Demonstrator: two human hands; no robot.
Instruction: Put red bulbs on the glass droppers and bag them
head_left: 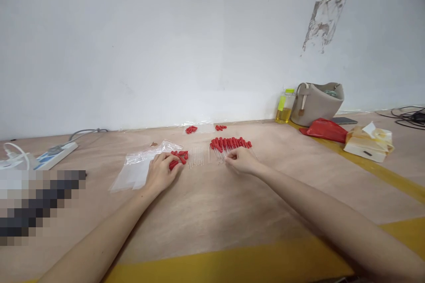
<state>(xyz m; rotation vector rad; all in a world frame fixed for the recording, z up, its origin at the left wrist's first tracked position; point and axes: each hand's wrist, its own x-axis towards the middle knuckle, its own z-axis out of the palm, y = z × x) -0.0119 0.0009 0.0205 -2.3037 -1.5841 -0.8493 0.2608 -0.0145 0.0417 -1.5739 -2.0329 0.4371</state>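
Pale wall, scuffed at upper right, rises behind a wooden work surface edged with yellow tape. At the middle of that surface lies a dense row of red-capped tubes, thin and clear, which looks like the finished share. Left of it, bare tubes lie side by side, apparently the uncapped remainder, and farther left loose red caps sit unfitted, so the work seems well along but incomplete. The right hand is at the capped row's near side, fingers bent together; whether they pinch a tube I cannot tell. The left hand curves over the loose caps, and its grip on any of them is equally unclear. Partly behind that hand are clear plastic bags. Beyond, near the wall, rest two small red clusters, one left and one right. Farther out stand a bottle and a grey bag to the right, with a power strip at far left.
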